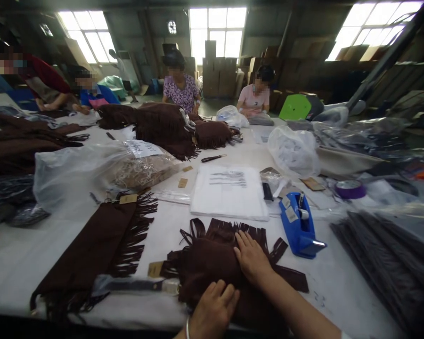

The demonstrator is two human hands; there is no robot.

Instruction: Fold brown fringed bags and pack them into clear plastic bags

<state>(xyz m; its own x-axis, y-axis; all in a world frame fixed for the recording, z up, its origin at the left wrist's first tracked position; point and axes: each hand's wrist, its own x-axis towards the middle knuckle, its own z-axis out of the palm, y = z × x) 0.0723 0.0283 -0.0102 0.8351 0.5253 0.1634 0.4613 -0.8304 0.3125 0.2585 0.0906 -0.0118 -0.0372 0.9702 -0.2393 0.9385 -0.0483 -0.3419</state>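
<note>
A dark brown fringed bag (212, 263) lies flat on the white-covered table in front of me, with strips of fringe and strap sticking out around it. My right hand (250, 256) rests palm down on its upper right part, fingers stretched out. At the bag's near edge, my left hand (215, 306) has its fingers curled against the brown material; the fingertips' grip is partly hidden. A tan tag (155, 269) and a dark strap partly wrapped in clear plastic (137, 285) extend from the bag's left side. Further left lies another brown fringed piece (88, 240) with its own tag.
A blue tape dispenser (298, 226) stands right of the bag. Behind it are a white sheet stack (229, 193) and a clear plastic bag of stuffing (137, 172). Dark folded material (385, 268) lies at right. Several people work across the table near brown piles (166, 125).
</note>
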